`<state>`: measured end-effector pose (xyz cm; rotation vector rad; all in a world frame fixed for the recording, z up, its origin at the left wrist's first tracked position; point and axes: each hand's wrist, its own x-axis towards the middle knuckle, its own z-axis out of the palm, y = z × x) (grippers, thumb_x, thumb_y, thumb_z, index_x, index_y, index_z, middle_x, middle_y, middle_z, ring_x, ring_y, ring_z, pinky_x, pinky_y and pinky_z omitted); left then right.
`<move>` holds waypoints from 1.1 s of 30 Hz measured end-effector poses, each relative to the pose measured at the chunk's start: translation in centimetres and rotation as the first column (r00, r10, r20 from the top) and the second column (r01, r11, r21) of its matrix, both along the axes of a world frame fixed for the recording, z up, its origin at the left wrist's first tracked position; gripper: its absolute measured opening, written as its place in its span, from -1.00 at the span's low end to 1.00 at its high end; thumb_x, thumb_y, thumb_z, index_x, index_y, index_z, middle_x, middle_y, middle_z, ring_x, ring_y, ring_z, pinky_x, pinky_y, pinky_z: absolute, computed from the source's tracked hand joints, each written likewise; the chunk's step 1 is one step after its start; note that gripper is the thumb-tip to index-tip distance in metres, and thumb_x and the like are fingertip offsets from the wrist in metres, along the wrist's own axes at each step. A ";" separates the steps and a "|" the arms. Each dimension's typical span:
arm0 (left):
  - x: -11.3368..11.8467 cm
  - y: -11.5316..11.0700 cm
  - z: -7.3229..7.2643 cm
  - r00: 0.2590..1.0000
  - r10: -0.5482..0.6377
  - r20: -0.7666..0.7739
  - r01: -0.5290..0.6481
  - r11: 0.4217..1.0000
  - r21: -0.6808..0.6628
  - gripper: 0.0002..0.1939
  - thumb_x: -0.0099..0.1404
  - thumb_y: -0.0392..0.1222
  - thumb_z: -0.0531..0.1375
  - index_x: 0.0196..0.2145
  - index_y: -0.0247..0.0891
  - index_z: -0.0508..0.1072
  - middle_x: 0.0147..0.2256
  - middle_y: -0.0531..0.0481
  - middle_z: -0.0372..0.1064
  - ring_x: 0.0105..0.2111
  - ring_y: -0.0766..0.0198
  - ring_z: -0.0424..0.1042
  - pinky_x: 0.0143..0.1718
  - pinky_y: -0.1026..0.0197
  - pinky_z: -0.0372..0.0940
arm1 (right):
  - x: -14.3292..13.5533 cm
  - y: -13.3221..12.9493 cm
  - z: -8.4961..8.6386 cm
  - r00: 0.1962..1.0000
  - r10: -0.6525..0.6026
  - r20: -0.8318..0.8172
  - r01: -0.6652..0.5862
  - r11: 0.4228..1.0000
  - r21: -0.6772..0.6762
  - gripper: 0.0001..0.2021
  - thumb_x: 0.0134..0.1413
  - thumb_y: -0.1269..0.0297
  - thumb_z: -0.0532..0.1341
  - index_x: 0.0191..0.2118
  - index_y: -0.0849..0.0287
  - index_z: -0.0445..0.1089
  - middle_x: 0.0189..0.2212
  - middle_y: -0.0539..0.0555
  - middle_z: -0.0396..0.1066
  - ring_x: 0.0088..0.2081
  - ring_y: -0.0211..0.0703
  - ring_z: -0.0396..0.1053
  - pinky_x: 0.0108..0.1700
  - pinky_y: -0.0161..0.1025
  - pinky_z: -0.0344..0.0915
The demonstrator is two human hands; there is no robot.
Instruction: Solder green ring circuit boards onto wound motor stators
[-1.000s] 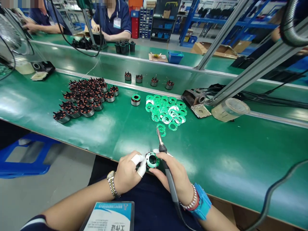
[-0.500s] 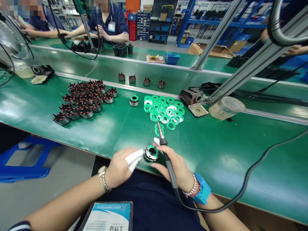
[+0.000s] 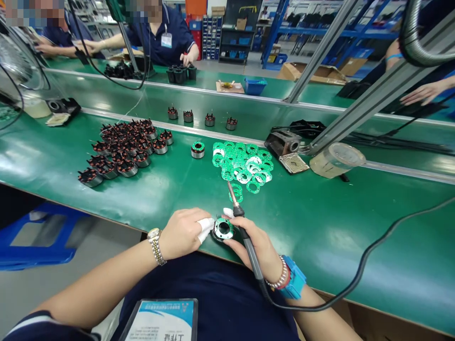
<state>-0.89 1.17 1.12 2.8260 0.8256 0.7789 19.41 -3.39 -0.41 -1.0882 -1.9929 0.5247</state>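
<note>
A motor stator with a green ring board [image 3: 223,229] on top sits near the table's front edge, between my hands. My left hand [image 3: 185,232], its fingertips wrapped in white, presses against the stator's left side. My right hand [image 3: 258,241] has a soldering iron [image 3: 250,246] lying in it, tip pointing up and away, while its thumb and fingers touch the stator's right side. Beyond the iron's tip lies a pile of green ring boards [image 3: 241,163]. Another stator with a board [image 3: 197,149] stands left of that pile.
Many bare stators [image 3: 124,147] cluster at the left. Several more [image 3: 209,120] appear along the back panel. A soldering stand [image 3: 284,142] and a round plastic tub [image 3: 336,160] are at the right. The iron's cable [image 3: 369,255] crosses the right side. People work across the table.
My left hand has moved up and closer to the stator. My right hand has closed in on its right side, and the iron's tip has shifted slightly left. A person opposite now reaches to black parts.
</note>
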 end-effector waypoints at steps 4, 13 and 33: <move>-0.2 -0.3 0.1 1.000 0.015 -0.021 -0.016 0.997 -0.073 -0.78 0.23 -0.33 -0.01 -0.25 -0.31 0.41 -0.26 -0.11 0.44 -0.33 0.24 0.42 -0.33 0.21 0.34 | 0.0 0.0 -0.1 1.000 0.006 0.007 -0.006 1.000 0.011 -0.66 0.04 0.39 0.16 -0.03 0.14 0.14 -0.09 0.20 0.37 -0.06 -0.14 0.37 -0.06 -0.23 0.34; 1.4 -0.6 -0.4 0.979 0.188 0.081 -0.135 0.892 -0.432 -0.84 0.21 -0.31 0.03 -0.47 -0.30 0.37 -0.50 0.02 0.35 -0.52 0.35 0.33 -0.49 0.32 0.25 | -0.2 -0.1 0.1 1.000 -0.009 0.015 0.009 1.000 0.015 -0.69 0.05 0.38 0.15 -0.05 0.13 0.15 -0.10 0.19 0.38 -0.08 -0.12 0.38 -0.09 -0.23 0.36; 2.3 -5.6 -2.8 0.911 0.318 0.265 -0.172 0.873 -0.457 -0.55 0.23 -0.36 0.00 0.09 -0.30 0.09 0.00 -0.25 0.28 0.01 0.13 0.30 -0.04 0.02 0.32 | -0.3 -0.5 0.8 0.993 -0.106 0.049 0.106 0.994 0.002 -0.63 0.00 0.33 0.16 -0.03 0.12 0.11 -0.12 0.19 0.35 -0.16 -0.06 0.40 -0.15 -0.16 0.39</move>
